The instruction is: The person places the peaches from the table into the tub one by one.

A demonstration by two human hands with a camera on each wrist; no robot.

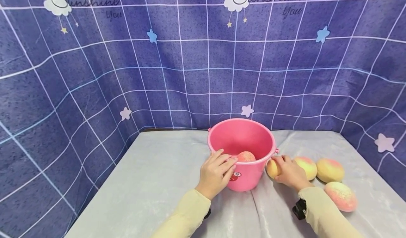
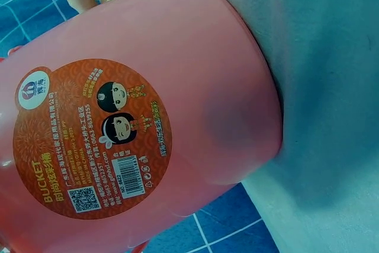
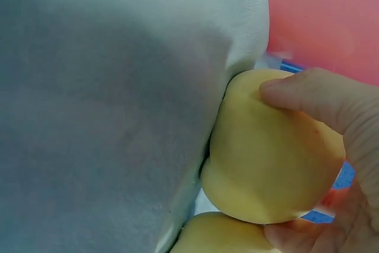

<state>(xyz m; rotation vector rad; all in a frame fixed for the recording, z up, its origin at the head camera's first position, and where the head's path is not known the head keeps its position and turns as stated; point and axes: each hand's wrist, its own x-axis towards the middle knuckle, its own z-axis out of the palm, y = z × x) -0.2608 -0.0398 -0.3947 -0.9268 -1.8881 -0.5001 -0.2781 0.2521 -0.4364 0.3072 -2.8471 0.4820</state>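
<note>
A pink bucket (image 1: 241,176) stands upright on the cloth-covered table, and a pinkish fruit (image 1: 246,156) shows inside it. My left hand (image 1: 215,172) holds the near left rim, its fingers over the edge; the left wrist view shows the bucket's round label (image 2: 92,140) but not this hand. Just right of the bucket, my right hand (image 1: 290,172) grips a yellow mango (image 3: 272,146), thumb on one side and fingers on the other. That mango still sits low at the tabletop. Close beside it lies another mango (image 1: 306,168), partly behind the hand.
Farther right lie two more yellow-and-pink mangoes, one behind (image 1: 330,170) and one nearer (image 1: 341,196). Pale grey cloth (image 1: 152,181) covers the table. A blue checked curtain (image 1: 190,54) hangs along the back and sides.
</note>
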